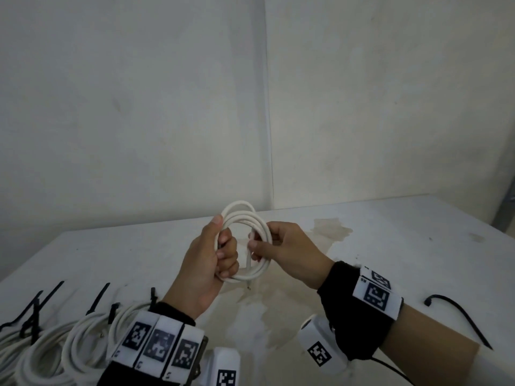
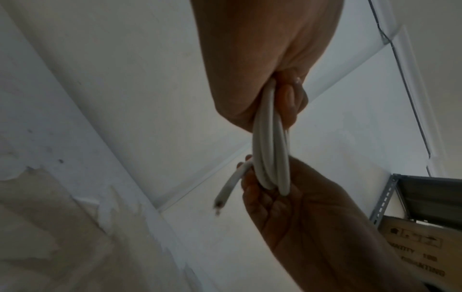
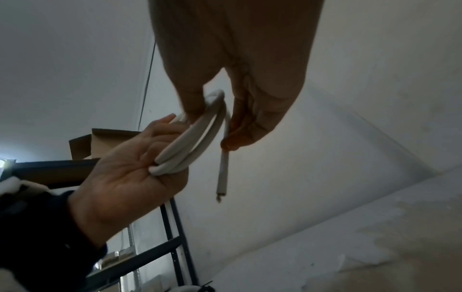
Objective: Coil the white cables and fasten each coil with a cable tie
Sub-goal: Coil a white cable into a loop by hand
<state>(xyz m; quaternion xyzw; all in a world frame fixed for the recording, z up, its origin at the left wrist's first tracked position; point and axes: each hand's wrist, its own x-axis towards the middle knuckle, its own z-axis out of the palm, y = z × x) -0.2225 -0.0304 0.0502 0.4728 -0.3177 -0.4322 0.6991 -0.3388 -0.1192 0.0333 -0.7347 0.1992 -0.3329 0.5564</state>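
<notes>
Two hands hold one white cable coil above the counter.
Left hand fingers and right hand fingers clamp it; one loose cable tie lies right.

my head cam looks down at table fr above; both wrist cams look up, close, sharing the coil.

- Wall: off-white, faintly smudged, with a thin vertical seam running down to the table.
- Table: white top, marked by a pale brown stain near its far edge.
- Shelving rack: dark metal frame with perforated uprights, standing against the wall.
- Cardboard box: open, on top of the rack.
- Second cardboard box: printed lettering, on a shelf beside a grey slotted upright.
- Light: dim and even.
</notes>
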